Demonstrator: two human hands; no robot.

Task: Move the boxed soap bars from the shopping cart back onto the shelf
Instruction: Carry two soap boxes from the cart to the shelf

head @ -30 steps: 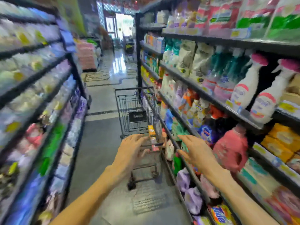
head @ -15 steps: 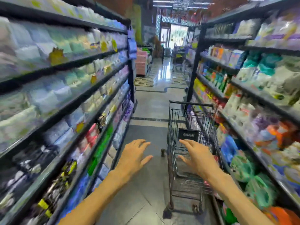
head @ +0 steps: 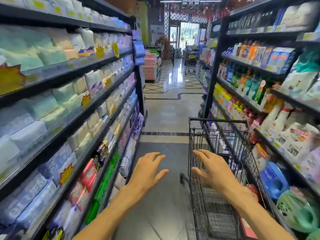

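A black wire shopping cart (head: 220, 123) stands on the right side of the aisle, close against the right-hand shelf (head: 242, 99). My right hand (head: 213, 172) hovers over the cart's near left rim, fingers spread, holding nothing. My left hand (head: 149, 170) is out over the floor to the left of the cart, also spread and empty. No boxed soap bars can be made out in the cart basket, whose wire bottom shows. The right shelf carries bottles, boxes and pouches, all blurred.
The left shelf unit (head: 69, 104) is packed with tissue and pad packs. The aisle floor (head: 166, 118) runs ahead to a bright doorway. A second cart (head: 190, 66) stands far down the aisle. A stacked display (head: 150, 66) sits at the left shelf's end.
The view has swung left from the right shelf to straight down the aisle. Both hands have come off the cart handle and shelf and now hover spread; the cart sits further right.
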